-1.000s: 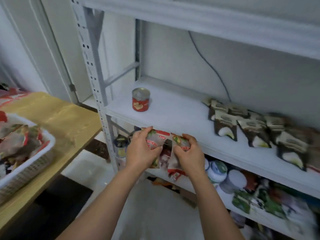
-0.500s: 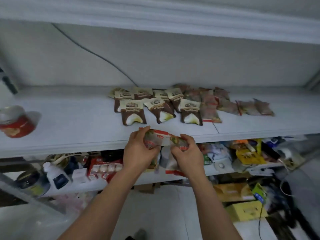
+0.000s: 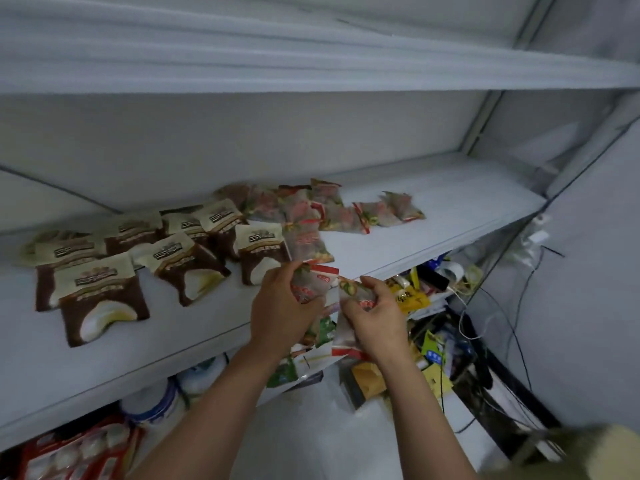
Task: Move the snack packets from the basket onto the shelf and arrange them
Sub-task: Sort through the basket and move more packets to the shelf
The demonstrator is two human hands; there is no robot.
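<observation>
My left hand [image 3: 277, 306] grips a clear snack packet with a red top edge [image 3: 317, 278], and more packets hang below it. My right hand [image 3: 374, 313] grips another clear red-trimmed packet [image 3: 356, 292], with more under its palm. Both hands hover at the front edge of the white shelf [image 3: 433, 216]. On the shelf lie several brown-and-cream packets [image 3: 100, 296] at the left and several clear red packets [image 3: 311, 209] at the middle and right. The basket is out of view.
An upper shelf board [image 3: 311, 64] hangs above. The lower shelf holds tubs [image 3: 156, 407], red packs [image 3: 69, 452] and yellow packets [image 3: 408, 296]. Cables [image 3: 485, 323] run down at the right by a grey wall. A shelf post [image 3: 481, 119] stands at the back right.
My view has swung right along the shelf, away from the table, basket and red can. Both hands kept hold of their packets and now sit near the red packets.
</observation>
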